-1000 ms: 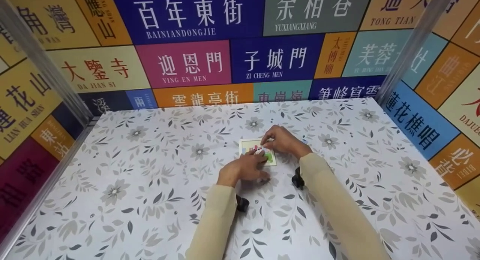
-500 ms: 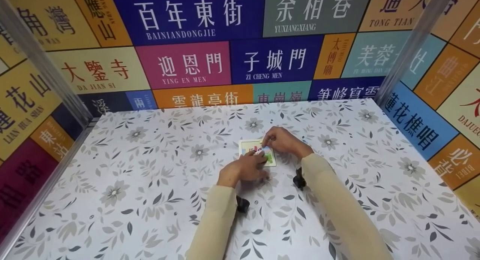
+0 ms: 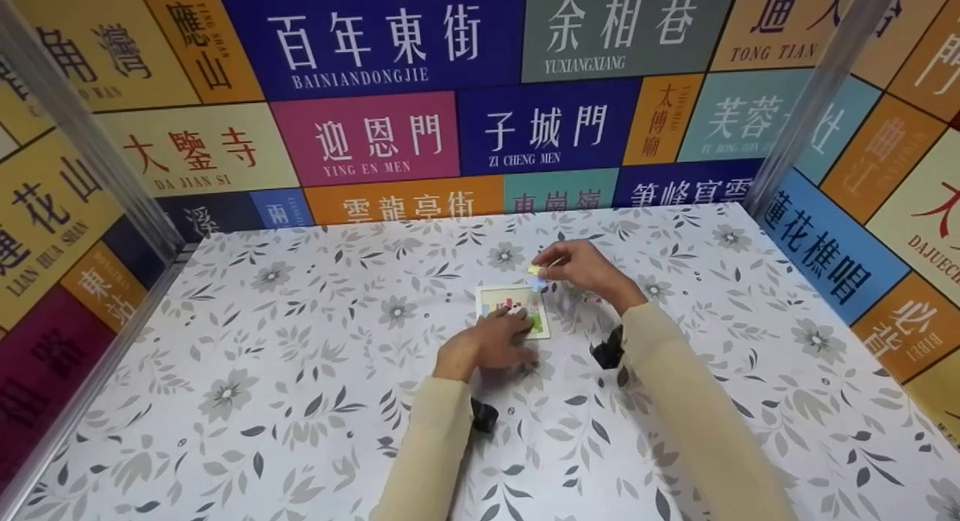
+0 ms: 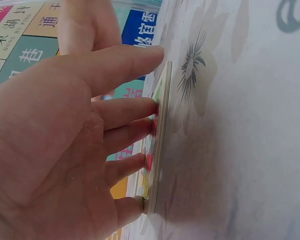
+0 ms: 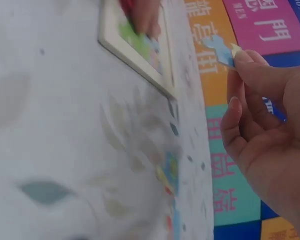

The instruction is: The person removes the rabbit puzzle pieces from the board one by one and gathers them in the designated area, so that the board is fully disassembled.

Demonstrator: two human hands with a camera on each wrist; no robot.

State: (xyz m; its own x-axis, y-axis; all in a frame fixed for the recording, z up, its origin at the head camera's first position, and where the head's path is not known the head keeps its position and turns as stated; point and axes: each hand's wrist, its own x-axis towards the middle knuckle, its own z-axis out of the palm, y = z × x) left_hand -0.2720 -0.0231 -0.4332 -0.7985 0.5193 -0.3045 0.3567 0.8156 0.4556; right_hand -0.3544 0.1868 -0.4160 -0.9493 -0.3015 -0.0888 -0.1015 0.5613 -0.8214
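Note:
A small square jigsaw puzzle board [image 3: 499,299] with a cream frame and a colourful picture lies flat on the cloth. My left hand [image 3: 486,343] rests on it; in the left wrist view, nearly straight fingers [image 4: 127,131] press its face by the tips. Part of the picture is covered by that hand. Just beyond the board's far right corner, my right hand [image 3: 589,267] pinches a jigsaw puzzle piece [image 5: 220,52] between thumb and fingertips. The piece is light blue with a yellow part and is held up off the board.
A white tablecloth [image 3: 315,401] with grey flowers and leaves covers the table. Colourful flat pieces [image 5: 170,172] appear on the cloth in the right wrist view, blurred. Sign-printed panels [image 3: 375,134] and clear corner posts enclose the back and sides.
My right hand has lifted away from the board's top right corner, up and to the right, with the puzzle piece now showing in its fingers. My left hand stays on the board.

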